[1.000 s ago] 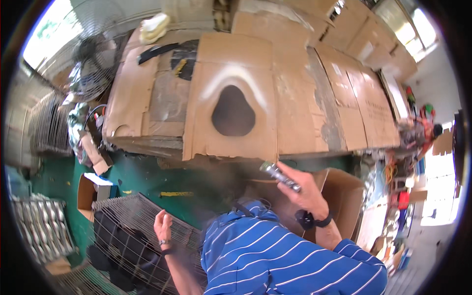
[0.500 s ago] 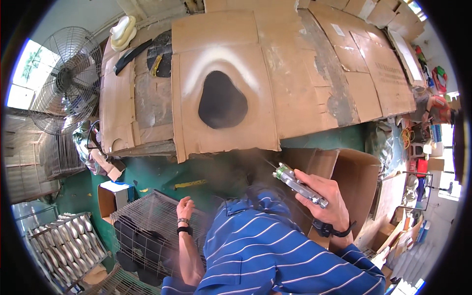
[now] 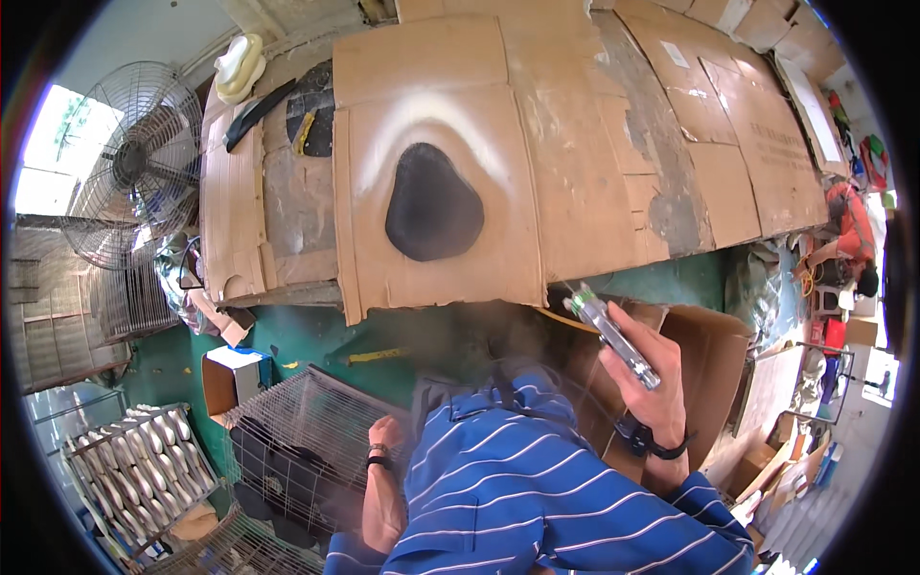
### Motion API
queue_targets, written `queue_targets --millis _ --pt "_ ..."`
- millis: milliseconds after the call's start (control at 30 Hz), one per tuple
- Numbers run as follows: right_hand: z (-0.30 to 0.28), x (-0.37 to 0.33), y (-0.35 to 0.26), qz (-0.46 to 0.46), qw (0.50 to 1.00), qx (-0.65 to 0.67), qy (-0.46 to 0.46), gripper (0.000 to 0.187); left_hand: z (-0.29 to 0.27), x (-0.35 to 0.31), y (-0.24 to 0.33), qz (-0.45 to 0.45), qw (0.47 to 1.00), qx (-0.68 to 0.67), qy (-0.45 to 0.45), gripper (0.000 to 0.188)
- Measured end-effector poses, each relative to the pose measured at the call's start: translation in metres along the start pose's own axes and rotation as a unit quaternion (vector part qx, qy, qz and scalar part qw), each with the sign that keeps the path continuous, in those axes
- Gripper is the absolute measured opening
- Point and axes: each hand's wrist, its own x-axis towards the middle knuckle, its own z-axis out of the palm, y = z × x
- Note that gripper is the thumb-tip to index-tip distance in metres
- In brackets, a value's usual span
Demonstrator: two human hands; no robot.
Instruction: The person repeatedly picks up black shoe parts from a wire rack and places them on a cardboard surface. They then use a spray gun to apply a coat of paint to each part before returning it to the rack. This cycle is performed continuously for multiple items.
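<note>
My right hand is closed around a silver spray gun with a green collar, held at the front edge of the bench and tilted up to the left. Beyond it, a dark, rounded triangular pad lies flat on a cardboard sheet. White overspray arcs over the pad's narrow far end. Low on the left, my left hand hangs beside a wire cage, its fingers curled in and nothing visible in them. Dark pieces sit inside that cage.
A large fan stands at the left. Cardboard covers the bench, which bears a dark strip and pale stacked pads. An open carton stands by my right arm. A rack of whitish pieces sits lower left. Another person is far right.
My right hand has moved right with the spray gun, turning it more upright, and a yellow hose now shows beside it. My left hand has shifted slightly right and down.
</note>
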Motion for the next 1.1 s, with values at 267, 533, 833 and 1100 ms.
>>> queue_targets --millis 267,533,833,1100 --pt "0.000 -0.038 -0.018 0.028 0.995 0.008 -0.091 0.052 -0.017 0.062 0.036 0.003 0.995 -0.043 -0.091 0.032" --pt "0.023 -0.026 -0.032 0.025 0.999 0.018 0.018 0.056 0.019 0.027 0.136 0.102 0.984 0.143 -0.012 0.038" --pt "0.020 -0.036 -0.035 0.038 0.998 0.039 0.029 0.056 0.067 0.012 0.178 0.169 0.959 0.220 -0.066 0.034" --pt "-0.003 -0.049 -0.027 0.076 0.996 0.039 -0.004 0.058 0.175 0.027 0.275 0.361 0.896 0.254 -0.037 0.024"
